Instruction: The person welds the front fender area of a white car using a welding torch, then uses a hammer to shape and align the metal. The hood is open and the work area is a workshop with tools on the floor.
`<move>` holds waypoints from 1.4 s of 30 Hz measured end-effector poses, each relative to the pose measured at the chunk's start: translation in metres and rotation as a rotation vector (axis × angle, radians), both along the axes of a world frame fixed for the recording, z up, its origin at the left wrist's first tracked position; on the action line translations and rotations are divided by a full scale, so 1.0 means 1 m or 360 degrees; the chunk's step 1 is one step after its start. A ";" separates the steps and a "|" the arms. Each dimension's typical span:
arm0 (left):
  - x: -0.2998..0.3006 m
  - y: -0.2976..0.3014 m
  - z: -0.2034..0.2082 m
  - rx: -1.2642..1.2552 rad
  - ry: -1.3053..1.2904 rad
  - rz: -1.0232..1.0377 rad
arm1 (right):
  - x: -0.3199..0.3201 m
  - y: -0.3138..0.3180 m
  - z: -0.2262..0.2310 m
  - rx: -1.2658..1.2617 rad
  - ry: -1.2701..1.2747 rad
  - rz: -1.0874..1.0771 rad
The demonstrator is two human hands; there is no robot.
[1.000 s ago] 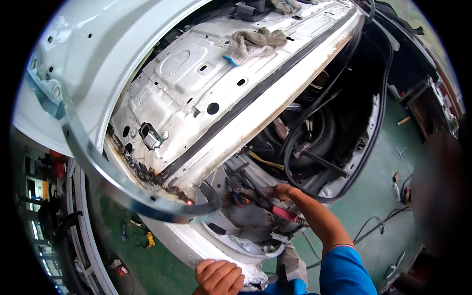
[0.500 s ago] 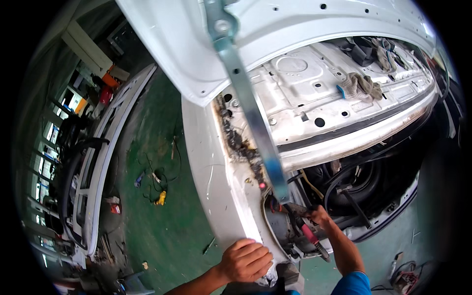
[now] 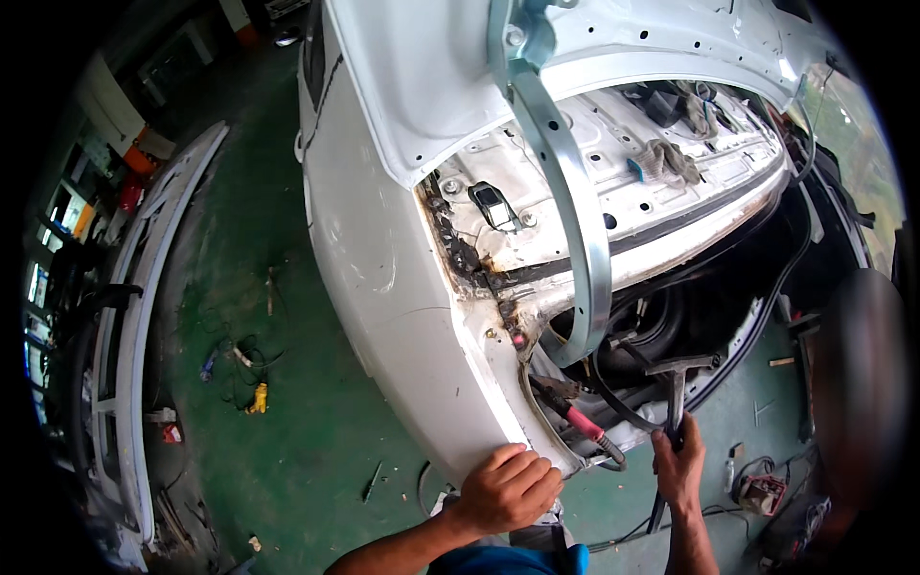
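My right hand (image 3: 679,461) grips a hammer (image 3: 677,395) by its handle, head up, just outside the rear opening of a white car. My left hand (image 3: 511,491) is curled over the edge of the rear body panel (image 3: 479,383), with its fingertips partly hidden. Between the two hands, a tool with a red grip and a black cable (image 3: 585,424) lies in the tail corner opening. Above it curves the grey metal hinge arm (image 3: 581,220) of the raised white lid (image 3: 431,96). The panel seam (image 3: 467,257) beside the hinge looks burnt and rusty.
Gloves (image 3: 666,161) and a small black device with a pale screen (image 3: 494,205) lie on the white metal shelf (image 3: 537,251). A yellow tool (image 3: 258,398) with cables sits on the green floor at left, near a long white panel (image 3: 134,316). At right is a red-and-white box-like thing (image 3: 764,494).
My right hand has come out of the car's opening toward me and right, with the hammer now plainly seen. My left hand stays on the panel. The view has shifted.
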State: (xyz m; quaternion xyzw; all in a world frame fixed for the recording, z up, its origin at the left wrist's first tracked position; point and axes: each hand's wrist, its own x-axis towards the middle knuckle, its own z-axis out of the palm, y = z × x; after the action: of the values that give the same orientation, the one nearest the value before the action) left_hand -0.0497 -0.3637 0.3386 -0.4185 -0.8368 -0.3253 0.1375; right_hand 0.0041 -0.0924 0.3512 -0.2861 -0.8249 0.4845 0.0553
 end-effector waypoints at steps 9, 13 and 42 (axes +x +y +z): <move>0.004 -0.019 -0.005 0.0205 -0.0053 -0.0023 | -0.032 -0.066 0.064 0.0575 0.0245 0.1110; 0.000 -0.019 -0.009 0.0286 -0.0037 -0.0065 | -0.044 -0.078 0.058 0.0522 0.0338 0.1228; -0.001 -0.021 -0.024 0.0462 0.0001 -0.0045 | -0.099 -0.124 0.058 0.0485 -0.0197 0.1064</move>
State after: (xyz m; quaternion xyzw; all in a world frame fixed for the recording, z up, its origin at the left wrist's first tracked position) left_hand -0.0507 -0.3845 0.3149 -0.4058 -0.7749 -0.4447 0.1922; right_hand -0.0947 -0.2164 0.4093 -0.0183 -0.9371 0.3293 -0.1141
